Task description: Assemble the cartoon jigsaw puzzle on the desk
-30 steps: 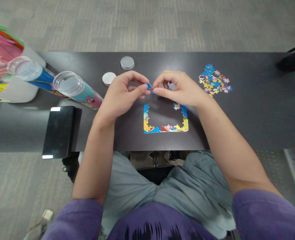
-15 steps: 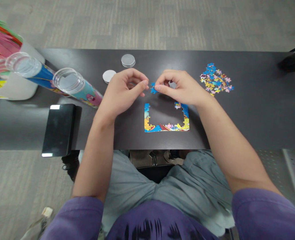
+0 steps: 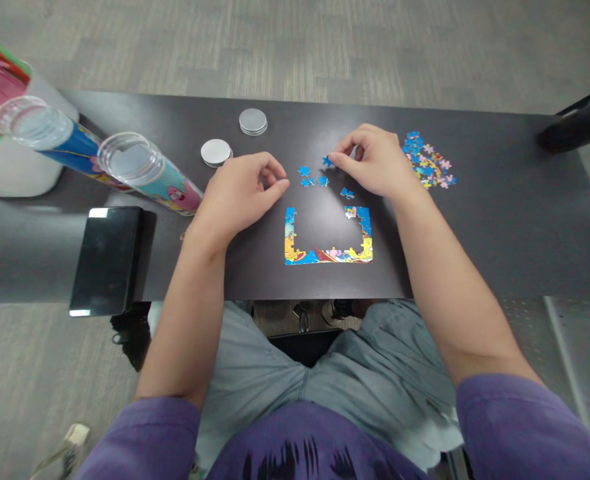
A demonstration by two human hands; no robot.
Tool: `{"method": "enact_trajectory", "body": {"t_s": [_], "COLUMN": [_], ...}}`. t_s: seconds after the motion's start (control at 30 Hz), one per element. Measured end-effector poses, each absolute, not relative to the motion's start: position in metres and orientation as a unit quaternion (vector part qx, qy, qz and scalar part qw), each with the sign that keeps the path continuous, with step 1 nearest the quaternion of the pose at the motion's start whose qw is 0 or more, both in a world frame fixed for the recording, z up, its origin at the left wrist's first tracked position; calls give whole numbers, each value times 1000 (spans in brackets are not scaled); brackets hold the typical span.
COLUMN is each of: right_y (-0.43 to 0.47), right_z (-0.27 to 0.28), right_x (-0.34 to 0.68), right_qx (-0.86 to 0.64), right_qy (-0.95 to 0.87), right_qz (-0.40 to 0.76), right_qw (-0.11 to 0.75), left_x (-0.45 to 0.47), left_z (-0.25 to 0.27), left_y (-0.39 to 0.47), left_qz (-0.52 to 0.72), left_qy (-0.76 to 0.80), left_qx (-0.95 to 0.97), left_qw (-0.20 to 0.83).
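Note:
My right hand [image 3: 367,160] pinches a blue jigsaw piece [image 3: 327,161] between thumb and fingertips, just above or on the table. Several loose blue jigsaw pieces [image 3: 323,181] lie between my hands. To their left, my left hand [image 3: 249,190] is empty, its thumb and bent fingers slightly apart. Nearer me, a partly joined puzzle border [image 3: 329,256] has its left, bottom and right sides together, with a gap along the top. Beyond my right wrist is a pile of mixed loose pieces [image 3: 429,163], partly hidden by that hand.
Two clear-topped picture tubes [image 3: 175,190] lie or lean at the left, beside a white bin [image 3: 49,167] of colourful items. Round discs [image 3: 253,121] sit at the back. A black device [image 3: 107,260] overhangs the front edge. A dark cylinder [image 3: 572,137] is at far right.
My right hand has shifted right and slightly away from me, a blue piece in its pinch. Left hand has drawn back a little. Loose blue pieces between the hands now show.

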State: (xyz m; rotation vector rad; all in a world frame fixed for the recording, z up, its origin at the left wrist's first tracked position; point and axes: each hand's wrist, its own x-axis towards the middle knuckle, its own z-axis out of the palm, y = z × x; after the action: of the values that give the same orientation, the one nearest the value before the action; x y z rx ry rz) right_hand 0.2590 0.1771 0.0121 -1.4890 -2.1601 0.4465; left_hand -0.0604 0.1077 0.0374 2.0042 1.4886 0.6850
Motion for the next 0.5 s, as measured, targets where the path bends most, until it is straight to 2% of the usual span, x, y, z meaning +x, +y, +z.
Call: {"method": "enact_trajectory", "body": {"t_s": [0.2, 0.5], "right_y": [174, 155], "right_z": [12, 27], "right_x": [256, 237], "right_qx": [-549, -440], "right_qy": [-798, -852], "right_qz": [133, 227], "right_qw": [212, 168], "left_x": [-61, -69], "left_z": [39, 44], "left_y": [108, 111], "left_qz": [201, 148], "left_qy": [520, 459], "left_qx": [766, 797], "left_qw": [320, 363]}}
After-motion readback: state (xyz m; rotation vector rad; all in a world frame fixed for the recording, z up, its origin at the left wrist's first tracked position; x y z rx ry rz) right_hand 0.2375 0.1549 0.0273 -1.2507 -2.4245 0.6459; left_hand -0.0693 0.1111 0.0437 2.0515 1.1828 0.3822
